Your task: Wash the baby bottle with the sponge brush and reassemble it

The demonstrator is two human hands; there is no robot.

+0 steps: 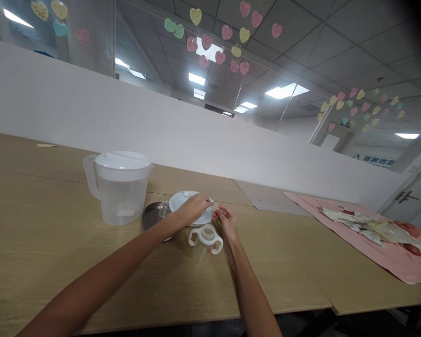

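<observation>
Two hands are pinching rather than clenched: the left hand (192, 209) and the right hand (227, 222) meet at their fingertips on a small pale translucent piece (214, 207), too small to name, just over the right rim of a white plate (196, 216). Its long axis cannot be read. The left hand lies partly over the plate, while the right hand is nearer an upright clear two-handled cup (205, 248) with white handles, which stands just below that hand. From the plate, a thin utensil (182, 193) lies at the far edge, and a dark round metal lid (150, 216) sits just left on the surface (56, 234), with a clear dome-shaped part (163, 209) on it. Further left stands a lidded plastic pitcher (121, 189). Well right, a pink mat (382, 255) carries a wrapped baby doll (409, 229).
</observation>
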